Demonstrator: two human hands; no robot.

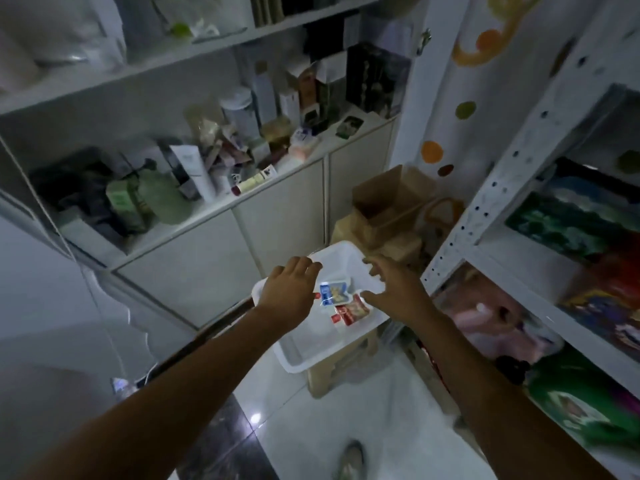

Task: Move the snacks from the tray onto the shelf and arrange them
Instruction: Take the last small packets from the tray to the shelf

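Snacks, two small packets, lie together in the middle of the tray: a blue packet toward its far side and a red packet just beside it, nearer the tray's right wall. The tray sits on a low stool, which raises it off the floor and puts it right next to the shelf. That placing probably keeps each carry short.

Both arms reach down over the tray. The left grip hangs over the tray's left rim with its fingers extended toward the blue packet. It holds nothing, and whether the fingertips touch the wrapper is hard to tell. The right grip is over the tray's right side, fingers spread wide and thumb pointing in at the red packet, also empty. With one grip on each side of the pair, the likely plan is to take a packet in each.

Right of the tray, the shelf already carries rows of large coloured bags, so the job looks nearly done. The thin wrappers lie flat on a smooth floor, so each will likely need pinching by an edge rather than scooping.
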